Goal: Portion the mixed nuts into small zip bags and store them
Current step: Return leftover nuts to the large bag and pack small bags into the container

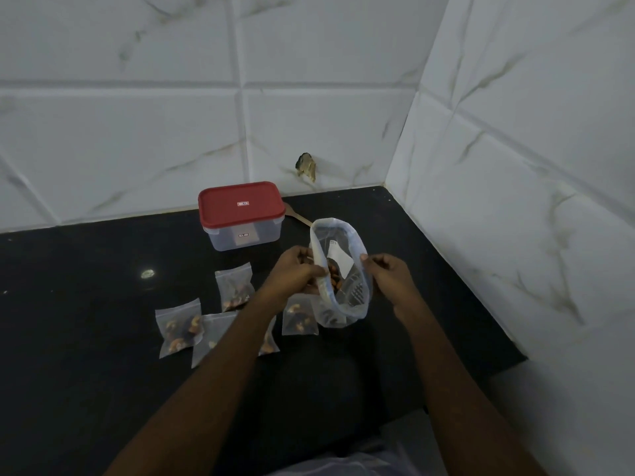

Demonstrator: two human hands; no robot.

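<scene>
A large clear plastic bag (343, 297) with mixed nuts (334, 274) inside is held open above the black counter (86, 321). My left hand (297, 271) pinches its left rim and my right hand (388, 273) pinches its right rim. Several small zip bags with nuts lie on the counter: one at the left (178, 328), one behind it (233, 286), one partly under my left forearm (213, 333), and one beside the big bag (299, 319). A clear box with a red lid (242, 214) stands shut at the back.
A wooden utensil handle (299, 216) sticks out behind the box. White marble-tiled walls close the counter at the back and right, with a broken hole (305, 166) in the back wall. The counter's front edge meets my dark clothing.
</scene>
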